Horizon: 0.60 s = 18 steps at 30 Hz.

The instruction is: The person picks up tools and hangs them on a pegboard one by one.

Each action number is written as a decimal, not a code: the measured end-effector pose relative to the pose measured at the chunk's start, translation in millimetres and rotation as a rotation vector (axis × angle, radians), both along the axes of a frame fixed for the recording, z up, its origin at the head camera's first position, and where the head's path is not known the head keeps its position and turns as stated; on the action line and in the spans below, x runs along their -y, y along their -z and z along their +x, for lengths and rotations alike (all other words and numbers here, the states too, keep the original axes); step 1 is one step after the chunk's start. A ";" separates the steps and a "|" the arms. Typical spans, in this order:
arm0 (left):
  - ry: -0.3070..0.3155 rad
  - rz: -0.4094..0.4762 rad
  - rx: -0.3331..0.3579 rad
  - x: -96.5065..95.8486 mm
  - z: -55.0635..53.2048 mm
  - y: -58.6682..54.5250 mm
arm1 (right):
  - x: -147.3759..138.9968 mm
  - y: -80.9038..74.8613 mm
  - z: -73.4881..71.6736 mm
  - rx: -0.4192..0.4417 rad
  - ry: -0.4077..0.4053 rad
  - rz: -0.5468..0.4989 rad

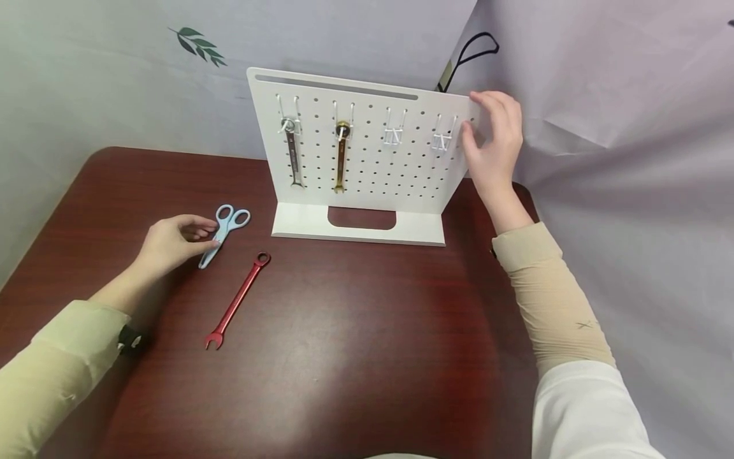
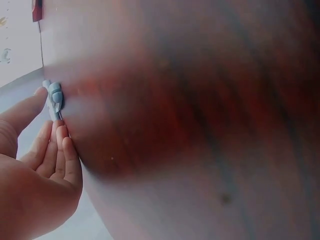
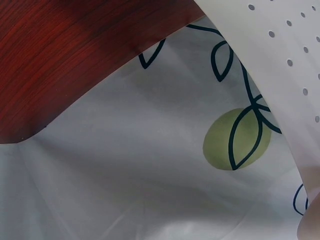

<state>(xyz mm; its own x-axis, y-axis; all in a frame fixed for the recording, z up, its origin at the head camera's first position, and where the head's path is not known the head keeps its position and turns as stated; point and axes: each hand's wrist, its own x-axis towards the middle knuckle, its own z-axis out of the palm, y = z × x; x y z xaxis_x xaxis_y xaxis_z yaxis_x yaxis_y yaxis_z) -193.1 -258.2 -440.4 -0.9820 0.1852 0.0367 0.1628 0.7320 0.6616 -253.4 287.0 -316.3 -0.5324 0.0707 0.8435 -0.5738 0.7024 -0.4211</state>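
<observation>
Light-blue scissors point(image 1: 224, 227) lie on the dark red table at left. My left hand point(image 1: 174, 241) is at them, thumb and fingers apart, with the thumb tip overlapping the blades; the left wrist view also shows the fingertips right at the scissors point(image 2: 56, 93). My right hand point(image 1: 497, 141) grips the upper right corner of a white pegboard point(image 1: 395, 169), thumb on its front face. Only a bit of that hand point(image 3: 311, 220) shows in the right wrist view. A red combination wrench point(image 1: 239, 298) lies on the table, nearer me than the scissors.
A silver wrench point(image 1: 293, 156) and a gold wrench point(image 1: 341, 159) hang from the board's left hooks. Two white hooks point(image 1: 393, 135) on the right hold nothing. The board stands on its white base point(image 1: 304, 221) near the table's back edge, before a pale patterned cloth point(image 1: 137, 70).
</observation>
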 end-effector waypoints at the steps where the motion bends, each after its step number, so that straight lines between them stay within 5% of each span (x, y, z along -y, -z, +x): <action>1: -0.001 0.002 0.002 -0.4 -0.1 0.1 | -0.1 -0.1 0.1 0.000 0.001 0.001; 18: -0.029 -0.037 0.000 -4.0 -1.9 1.2 | -0.5 1.0 -1.8 0.009 0.010 -0.009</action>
<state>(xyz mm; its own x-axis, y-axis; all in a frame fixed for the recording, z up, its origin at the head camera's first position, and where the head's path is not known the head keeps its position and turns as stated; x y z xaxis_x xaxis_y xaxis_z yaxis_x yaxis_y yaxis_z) -195.1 -254.2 -441.6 -0.9870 0.1578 0.0305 0.1412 0.7603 0.6340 -255.2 287.5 -317.3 -0.5389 0.0834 0.8382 -0.5635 0.7040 -0.4323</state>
